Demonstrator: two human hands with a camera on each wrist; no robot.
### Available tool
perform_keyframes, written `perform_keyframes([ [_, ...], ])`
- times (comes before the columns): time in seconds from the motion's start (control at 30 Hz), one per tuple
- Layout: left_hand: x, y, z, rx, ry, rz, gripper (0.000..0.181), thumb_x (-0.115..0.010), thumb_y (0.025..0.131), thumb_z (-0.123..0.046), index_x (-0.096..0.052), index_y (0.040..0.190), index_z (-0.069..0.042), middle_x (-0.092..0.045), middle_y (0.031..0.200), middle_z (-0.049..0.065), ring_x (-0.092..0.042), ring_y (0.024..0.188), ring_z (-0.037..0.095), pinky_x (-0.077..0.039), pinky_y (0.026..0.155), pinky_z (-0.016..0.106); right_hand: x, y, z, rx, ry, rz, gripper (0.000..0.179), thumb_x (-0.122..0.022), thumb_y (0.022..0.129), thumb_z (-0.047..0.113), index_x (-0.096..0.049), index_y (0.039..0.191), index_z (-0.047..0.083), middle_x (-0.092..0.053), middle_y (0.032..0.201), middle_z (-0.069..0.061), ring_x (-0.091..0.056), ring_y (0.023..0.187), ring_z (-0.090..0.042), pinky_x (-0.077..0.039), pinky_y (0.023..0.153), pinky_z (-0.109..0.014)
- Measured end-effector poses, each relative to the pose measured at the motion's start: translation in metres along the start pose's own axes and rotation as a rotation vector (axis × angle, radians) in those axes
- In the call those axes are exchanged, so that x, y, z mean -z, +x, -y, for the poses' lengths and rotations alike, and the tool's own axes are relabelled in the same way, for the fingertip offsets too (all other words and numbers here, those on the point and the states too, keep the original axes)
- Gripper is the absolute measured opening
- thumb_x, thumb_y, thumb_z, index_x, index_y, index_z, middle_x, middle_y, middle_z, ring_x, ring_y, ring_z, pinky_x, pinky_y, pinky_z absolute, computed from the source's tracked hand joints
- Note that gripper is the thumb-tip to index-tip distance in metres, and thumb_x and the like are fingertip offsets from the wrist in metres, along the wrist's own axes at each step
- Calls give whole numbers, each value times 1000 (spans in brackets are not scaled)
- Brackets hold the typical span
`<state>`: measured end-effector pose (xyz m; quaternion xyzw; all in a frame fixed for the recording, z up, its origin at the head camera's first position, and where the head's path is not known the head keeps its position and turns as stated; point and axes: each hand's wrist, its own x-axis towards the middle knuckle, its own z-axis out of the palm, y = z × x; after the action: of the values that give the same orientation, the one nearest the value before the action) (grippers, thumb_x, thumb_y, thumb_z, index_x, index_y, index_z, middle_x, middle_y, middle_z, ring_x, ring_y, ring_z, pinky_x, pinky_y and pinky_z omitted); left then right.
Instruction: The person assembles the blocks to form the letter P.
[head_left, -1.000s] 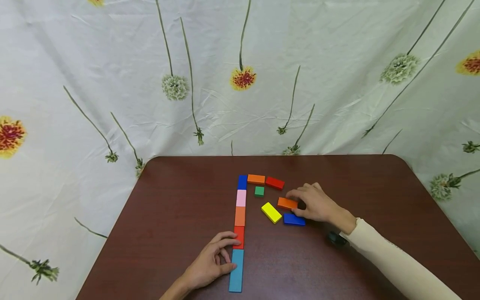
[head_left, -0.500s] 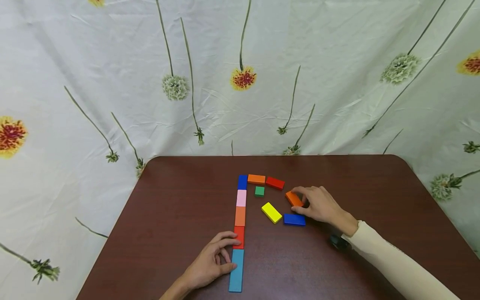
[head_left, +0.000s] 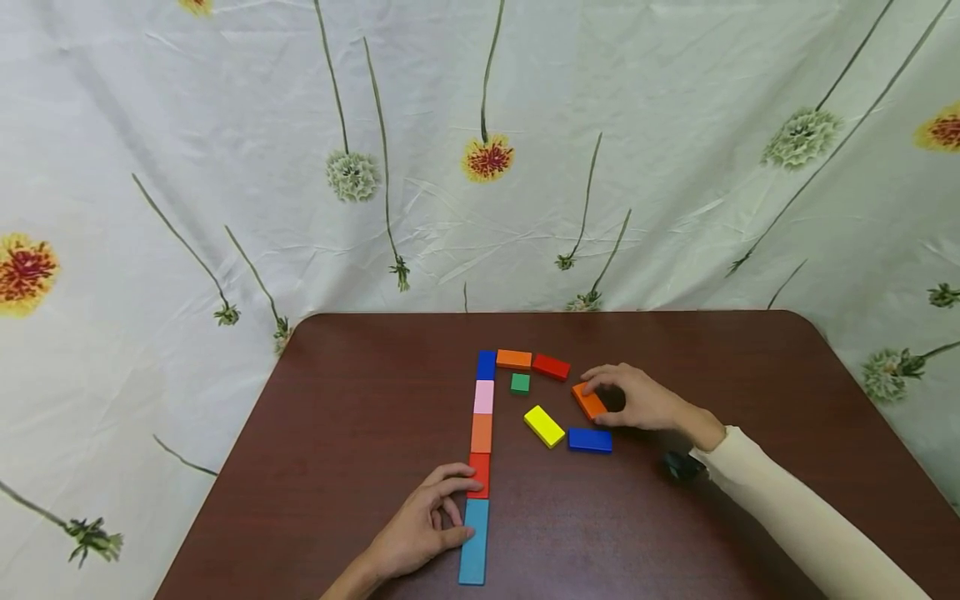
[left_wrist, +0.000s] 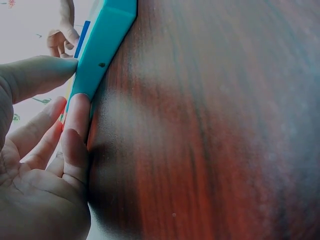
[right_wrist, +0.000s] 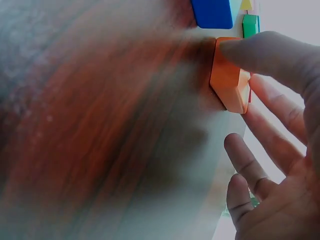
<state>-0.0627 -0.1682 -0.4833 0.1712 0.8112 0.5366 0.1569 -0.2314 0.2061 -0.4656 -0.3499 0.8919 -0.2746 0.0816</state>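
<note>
My right hand (head_left: 645, 398) pinches an orange block (head_left: 589, 402) between thumb and fingers. The block lies slanted on the table, its near end by the thumb tip. In the right wrist view, the thumb touches the orange block's (right_wrist: 227, 70) face and a finger reaches behind it. My left hand (head_left: 420, 521) rests against the left side of a straight row of blocks. Its fingers lie over a red block (head_left: 482, 483), with the thumb at a long teal block (head_left: 473, 550). Close up in the left wrist view, the thumb and a finger touch the teal block (left_wrist: 102, 50).
Beyond the red block, the row continues with coral (head_left: 482, 433), pink (head_left: 483, 397) and blue (head_left: 486, 365) blocks. From its far end, orange (head_left: 513, 359) and red (head_left: 551, 367) blocks run right. Green (head_left: 520, 383), yellow (head_left: 543, 427) and blue (head_left: 589, 440) blocks lie inside the bend.
The right hand has shifted the orange block a little right and turned it from lying crosswise to a slant. The left hand and the row have stayed put.
</note>
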Motion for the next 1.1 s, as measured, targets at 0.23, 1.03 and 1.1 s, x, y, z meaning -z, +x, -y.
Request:
perform_keyframes([
  [0.23,0,0,0,-2,-8,4,46,-77,87,-11,-63,130,-9,-43,147,11,-59,75,5,-47,59,19,2,5,-2,-12,25,31,45,-82,82,17,-66,124,12,-61,136,-10,-58,112,-28,-44,99,-53],
  [1.03,0,0,0,3,-15,2,45,-77,87,-12,-63,130,-10,-43,148,10,-58,75,6,-47,59,19,-9,15,-2,-27,32,-49,45,-84,83,23,-65,122,11,-59,132,-12,-54,93,-18,-51,82,-36],
  [1.1,0,0,1,4,-16,4,45,-77,87,-12,-63,130,-10,-43,148,10,-58,75,6,-47,59,19,-9,13,-3,-41,38,-43,46,-83,83,21,-64,124,11,-59,131,-11,-54,93,-18,-50,81,-35],
])
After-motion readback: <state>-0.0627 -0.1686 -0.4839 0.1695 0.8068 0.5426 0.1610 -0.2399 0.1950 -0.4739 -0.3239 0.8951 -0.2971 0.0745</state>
